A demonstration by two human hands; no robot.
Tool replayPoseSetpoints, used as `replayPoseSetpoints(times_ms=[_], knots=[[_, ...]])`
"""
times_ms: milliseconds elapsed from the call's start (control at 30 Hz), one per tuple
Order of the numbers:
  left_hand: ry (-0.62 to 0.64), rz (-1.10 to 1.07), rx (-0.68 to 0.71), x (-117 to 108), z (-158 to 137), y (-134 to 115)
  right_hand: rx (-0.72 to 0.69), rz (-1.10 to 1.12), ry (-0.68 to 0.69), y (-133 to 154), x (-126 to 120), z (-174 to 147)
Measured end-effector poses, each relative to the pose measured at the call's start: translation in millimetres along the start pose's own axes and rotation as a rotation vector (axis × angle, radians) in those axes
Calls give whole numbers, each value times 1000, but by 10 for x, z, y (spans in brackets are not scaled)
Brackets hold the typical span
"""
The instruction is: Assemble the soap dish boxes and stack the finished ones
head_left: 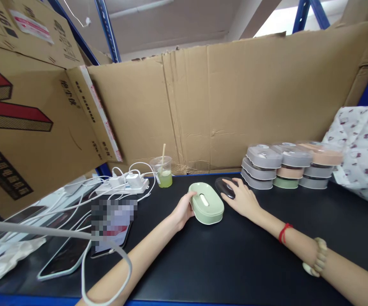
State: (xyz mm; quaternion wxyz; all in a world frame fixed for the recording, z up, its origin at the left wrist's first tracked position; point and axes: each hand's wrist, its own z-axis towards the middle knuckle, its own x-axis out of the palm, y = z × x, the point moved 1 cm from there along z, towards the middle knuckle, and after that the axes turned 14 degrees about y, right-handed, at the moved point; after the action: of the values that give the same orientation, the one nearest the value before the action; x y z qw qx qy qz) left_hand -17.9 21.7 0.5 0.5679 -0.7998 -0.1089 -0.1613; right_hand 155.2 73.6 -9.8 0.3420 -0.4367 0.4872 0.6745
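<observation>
My left hand (184,211) grips the left side of a pale green oval plastic box (210,209), thumb on top and fingers along its side. A narrow slot with something white in it runs along the middle of the box's upper face. To the right of the box, my right hand (242,196) has its fingers on a dark see-through oval lid (222,185), which lies on the black tabletop or just above it; I cannot tell which. The hand covers part of the lid. Box and lid are apart, with a small gap between them.
At the right, similar grey, peach and green boxes (260,174) stand stacked beside a white patterned bag (362,148). A plastic cup (165,178) with green drink and straw stands at the back. Phones (114,229), cables and a power strip (144,186) crowd the left. Cardboard (235,102) walls the back.
</observation>
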Motion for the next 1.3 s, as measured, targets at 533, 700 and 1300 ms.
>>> replayPoseSetpoints(times_ms=[533,700,1300], knots=[[195,-145,57,103,-41,82,-512,212,-56,242,102,-203],[201,-179,54,118,-53,75,-613,125,-140,234,95,-203],[198,-185,78,58,-8,51,-578,-50,80,294,40,-203]])
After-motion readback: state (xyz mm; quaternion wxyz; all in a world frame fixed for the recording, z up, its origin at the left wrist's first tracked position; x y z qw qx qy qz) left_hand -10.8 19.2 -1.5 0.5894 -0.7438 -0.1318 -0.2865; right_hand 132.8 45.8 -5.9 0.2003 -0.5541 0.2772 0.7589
